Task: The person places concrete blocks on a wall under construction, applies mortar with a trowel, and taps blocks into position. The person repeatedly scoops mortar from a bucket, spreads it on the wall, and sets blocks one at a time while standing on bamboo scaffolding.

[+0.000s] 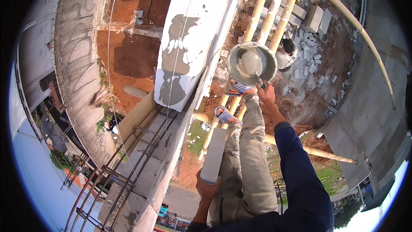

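Observation:
My left hand (207,187) is closed around the lower end of a long grey concrete block (213,157), held upright beside my left leg. My right hand (267,93) grips a trowel (260,81) by its handle at the near rim of a round bucket (231,65). Wet grey mortar (250,62) lies in the bucket, and the trowel's blade cannot be made out against it. Left of the bucket runs a wall of pale blocks (205,4), its top partly covered by patches of wet mortar (174,88). A thin string stretches over the wall.
Bamboo poles (262,10) run under my sandalled feet, high above the ground. A steel rebar cage (124,176) juts out at the wall's near end. Stacked blocks (314,18) and broken pieces lie below on the right. A curved bamboo pole (365,32) crosses the far right.

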The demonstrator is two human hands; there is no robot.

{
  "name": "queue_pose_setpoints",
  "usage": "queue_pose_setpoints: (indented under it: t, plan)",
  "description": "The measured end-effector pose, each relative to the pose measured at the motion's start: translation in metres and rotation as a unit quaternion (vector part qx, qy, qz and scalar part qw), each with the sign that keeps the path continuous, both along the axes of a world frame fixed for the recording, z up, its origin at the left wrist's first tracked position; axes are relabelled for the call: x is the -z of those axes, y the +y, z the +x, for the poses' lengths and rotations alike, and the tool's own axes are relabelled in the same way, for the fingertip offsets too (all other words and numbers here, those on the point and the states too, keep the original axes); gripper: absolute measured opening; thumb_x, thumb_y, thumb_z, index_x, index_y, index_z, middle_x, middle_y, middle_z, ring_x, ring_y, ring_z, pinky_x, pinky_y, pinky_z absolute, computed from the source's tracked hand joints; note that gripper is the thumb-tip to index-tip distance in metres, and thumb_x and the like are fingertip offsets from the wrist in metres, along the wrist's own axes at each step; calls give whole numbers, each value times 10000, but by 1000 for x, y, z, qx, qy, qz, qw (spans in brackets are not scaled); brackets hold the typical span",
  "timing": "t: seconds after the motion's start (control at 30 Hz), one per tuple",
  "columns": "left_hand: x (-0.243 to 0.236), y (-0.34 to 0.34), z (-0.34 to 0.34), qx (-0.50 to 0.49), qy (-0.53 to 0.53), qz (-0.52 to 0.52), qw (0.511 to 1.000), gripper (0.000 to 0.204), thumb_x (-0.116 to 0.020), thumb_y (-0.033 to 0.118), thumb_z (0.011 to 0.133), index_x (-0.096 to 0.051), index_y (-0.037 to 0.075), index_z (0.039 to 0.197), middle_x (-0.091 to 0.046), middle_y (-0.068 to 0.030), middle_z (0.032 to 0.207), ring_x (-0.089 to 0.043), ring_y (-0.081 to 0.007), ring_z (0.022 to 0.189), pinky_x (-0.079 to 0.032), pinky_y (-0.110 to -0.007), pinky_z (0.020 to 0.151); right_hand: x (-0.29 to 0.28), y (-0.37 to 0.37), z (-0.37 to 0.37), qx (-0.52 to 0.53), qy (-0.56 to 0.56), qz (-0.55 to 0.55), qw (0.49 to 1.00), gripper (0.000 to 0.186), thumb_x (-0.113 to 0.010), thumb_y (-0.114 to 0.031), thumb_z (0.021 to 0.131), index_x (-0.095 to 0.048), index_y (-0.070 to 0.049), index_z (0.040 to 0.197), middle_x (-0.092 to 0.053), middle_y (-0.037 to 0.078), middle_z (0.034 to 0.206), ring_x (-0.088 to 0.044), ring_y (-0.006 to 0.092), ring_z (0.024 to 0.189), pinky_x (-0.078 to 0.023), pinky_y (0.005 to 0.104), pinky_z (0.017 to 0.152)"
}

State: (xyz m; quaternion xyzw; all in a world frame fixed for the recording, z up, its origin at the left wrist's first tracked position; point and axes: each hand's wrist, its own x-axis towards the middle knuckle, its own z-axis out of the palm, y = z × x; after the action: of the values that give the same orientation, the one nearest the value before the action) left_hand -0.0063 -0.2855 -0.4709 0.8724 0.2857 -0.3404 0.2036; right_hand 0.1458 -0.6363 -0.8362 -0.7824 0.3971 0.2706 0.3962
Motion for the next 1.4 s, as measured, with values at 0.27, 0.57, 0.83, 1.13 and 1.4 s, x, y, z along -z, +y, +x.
queue_pose_setpoints:
  t: [0.27,0.57,0.83,1.13,1.4]
  plan:
    - [2,4,-2,-5,15,15,1000,987,-975,357,669,-480,43,1463,-713,-243,1221,-714,-436,1124,-579,-545,953,-117,24,75,-276,-332,-66,900,382,-621,-331,992,-618,-57,1259,-659,297,1204,-636,502,1040,-521,561,913]
    - [4,1,-2,3,-7,-6,1000,966,-967,347,666,-495,46,1453,-717,-224,1216,-721,-417,1114,-587,-533,932,-196,80,259,-129,-251,38,959,342,-626,-275,972,-583,18,1142,-721,331,948,-699,539,899,-542,597,856]
    - [0,0,-3,-27,1,-7,1000,954,-964,334,673,-493,41,1450,-704,-228,1253,-702,-422,1155,-574,-530,971,-164,101,236,-214,-287,-43,933,321,-657,-209,979,-563,-30,1227,-693,257,1085,-695,488,972,-560,590,763]
    - [0,7,-17,-34,-7,-13,999,930,-957,338,692,-507,35,1447,-694,-223,1282,-688,-420,1186,-561,-526,1005,-186,78,276,-168,-266,4,949,345,-605,-311,1030,-688,22,1069,-702,245,906,-688,436,851,-552,510,798]
    - [1,13,-20,-6,-19,-9,1000,956,-963,325,693,-480,51,1471,-721,-237,1233,-724,-412,1136,-588,-516,960,-136,94,260,-484,-369,93,788,300,-625,-155,945,-732,-25,1194,-706,132,793,-661,286,754,-549,385,854]
